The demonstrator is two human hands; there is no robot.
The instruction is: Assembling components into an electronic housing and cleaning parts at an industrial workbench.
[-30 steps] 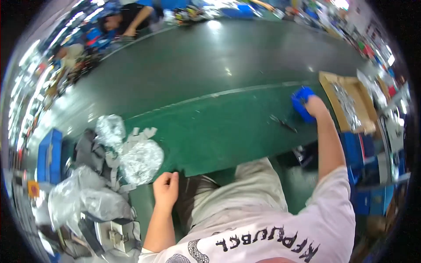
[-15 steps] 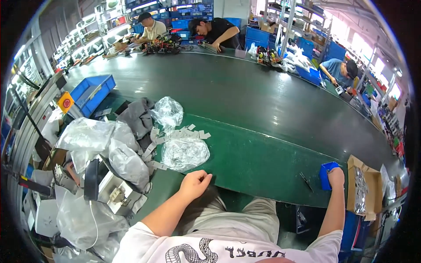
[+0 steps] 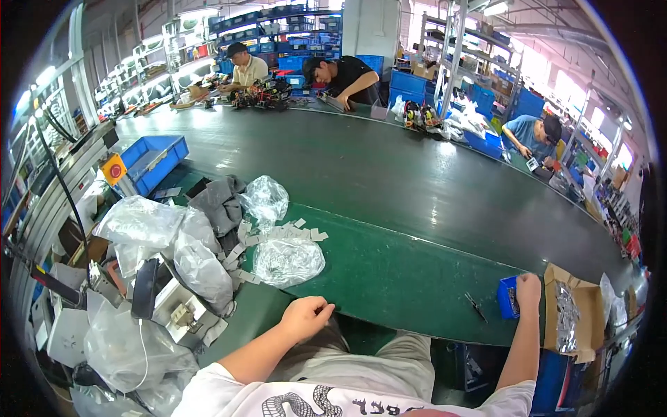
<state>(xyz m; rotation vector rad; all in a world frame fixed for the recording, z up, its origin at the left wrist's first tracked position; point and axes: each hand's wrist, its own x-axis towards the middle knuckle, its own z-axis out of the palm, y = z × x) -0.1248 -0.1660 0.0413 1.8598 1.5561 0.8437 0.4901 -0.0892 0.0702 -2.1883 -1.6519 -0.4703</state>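
Note:
My left hand [image 3: 306, 318] rests at the near table edge with curled fingers, the thumb against the index finger; anything inside the curl is hidden. A clear plastic bag [image 3: 288, 263] lies just beyond it, with several small grey flat pieces [image 3: 299, 234] along its far side. On the right, my right hand [image 3: 528, 287] is closed at the right rim of a small blue bin [image 3: 508, 297]. Small dark parts show inside the bin. The fingertips face away, so what they hold, if anything, cannot be seen. A dark slim tool, like tweezers [image 3: 476, 307], lies left of the bin.
An open cardboard box [image 3: 590, 316] with silvery packets stands right of the bin. Stuffed plastic bags [image 3: 201, 260] and a white metal housing [image 3: 177, 306] crowd the left. A larger blue crate [image 3: 163, 167] sits far left. Across the dark belt [image 3: 347, 149] several people work.
The whole view has tilted up slightly, so the table sits lower. My right hand has drawn a little up and right relative to the blue bin, showing more inside. My left hand stays put.

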